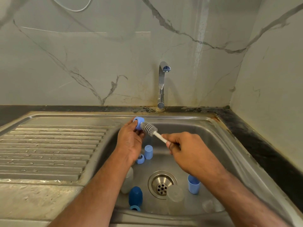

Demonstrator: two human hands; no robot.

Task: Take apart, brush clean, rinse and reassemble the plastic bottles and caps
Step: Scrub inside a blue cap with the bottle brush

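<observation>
My left hand (131, 141) holds a light blue cap ring (138, 122) over the far left of the sink basin. In my right hand (188, 149) is the white handle of a grey bottle brush (150, 128), its bristled head pressed against the cap ring's open side. On the basin floor lie a light blue cap (148, 152), another light blue ring (140, 158), a light blue cup-shaped cap (193, 184), a dark blue bottle (135, 196) with a light blue neck ring, a greyish bottle (127, 182) partly hidden by my left forearm, and clear bottles (175, 196).
The steel sink (229, 145) has a round drain (162, 184) in the middle and a ribbed draining board (49, 149) to the left. A chrome tap (162, 84) stands at the back, with no water running. A dark counter edge (262, 145) runs along the right by the marble wall.
</observation>
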